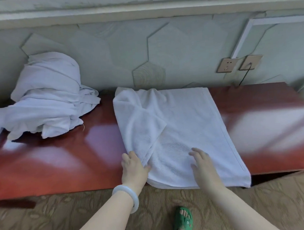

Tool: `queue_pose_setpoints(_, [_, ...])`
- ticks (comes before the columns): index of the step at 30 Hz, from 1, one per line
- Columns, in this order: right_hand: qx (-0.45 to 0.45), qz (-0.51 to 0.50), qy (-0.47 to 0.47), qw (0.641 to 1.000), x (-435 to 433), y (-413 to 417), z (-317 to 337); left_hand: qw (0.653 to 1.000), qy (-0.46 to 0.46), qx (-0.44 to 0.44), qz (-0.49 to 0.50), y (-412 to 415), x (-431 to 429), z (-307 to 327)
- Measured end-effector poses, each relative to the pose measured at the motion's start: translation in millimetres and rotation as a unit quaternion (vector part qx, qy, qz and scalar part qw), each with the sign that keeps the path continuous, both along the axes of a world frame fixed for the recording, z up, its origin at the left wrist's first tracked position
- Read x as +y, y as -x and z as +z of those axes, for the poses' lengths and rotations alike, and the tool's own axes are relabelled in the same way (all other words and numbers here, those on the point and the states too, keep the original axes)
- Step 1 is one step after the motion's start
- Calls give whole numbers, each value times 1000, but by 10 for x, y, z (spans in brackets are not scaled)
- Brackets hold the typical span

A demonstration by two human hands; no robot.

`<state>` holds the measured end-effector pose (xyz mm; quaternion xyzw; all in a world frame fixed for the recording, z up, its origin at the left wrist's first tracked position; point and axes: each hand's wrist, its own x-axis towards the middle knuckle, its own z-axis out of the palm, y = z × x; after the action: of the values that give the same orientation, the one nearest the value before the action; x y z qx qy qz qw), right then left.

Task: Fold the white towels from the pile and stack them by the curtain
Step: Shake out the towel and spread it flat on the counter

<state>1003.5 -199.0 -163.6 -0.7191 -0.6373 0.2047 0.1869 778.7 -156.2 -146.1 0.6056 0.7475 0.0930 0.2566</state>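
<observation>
A white towel (188, 123) lies spread across the middle of the red-brown table (62, 160), its left side folded over unevenly toward the centre. My left hand (132, 166) grips the folded flap at the towel's near left corner, thumb over the cloth. My right hand (202, 162) rests flat on the towel near the front edge, fingers straight. A heap of unfolded white towels (46, 97) sits at the table's back left against the wall.
The wall behind has hexagon panels and two beige sockets (240, 63) with a cable plugged in at the right. Patterned carpet (47, 222) lies in front of the table. A foot in a green sandal (183, 220) stands below.
</observation>
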Motion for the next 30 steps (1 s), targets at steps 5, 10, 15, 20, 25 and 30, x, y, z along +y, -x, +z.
queue_pose_setpoints(5, [-94, 120, 76, 985, 178, 286, -319, 982, -39, -161, 94, 149, -27, 6])
queue_pose_setpoints(10, [-124, 131, 71, 981, 131, 246, -404, 871, 15, -359, 335, 220, -576, -1])
queue_pose_setpoints(15, [-153, 134, 97, 974, 130, 259, -406, 924, -29, -269, 269, 484, -405, -19])
queue_pose_setpoints(20, [-158, 136, 104, 972, 132, 273, -356, 993, -76, -73, 62, 542, -35, -116])
queue_pose_setpoints(25, [-173, 145, 107, 968, 129, 249, -333, 866, -89, -324, 371, 805, -408, -181])
queue_pose_setpoints(30, [-174, 149, 100, 968, 112, 260, -305, 763, -5, -517, 387, 937, -688, -210])
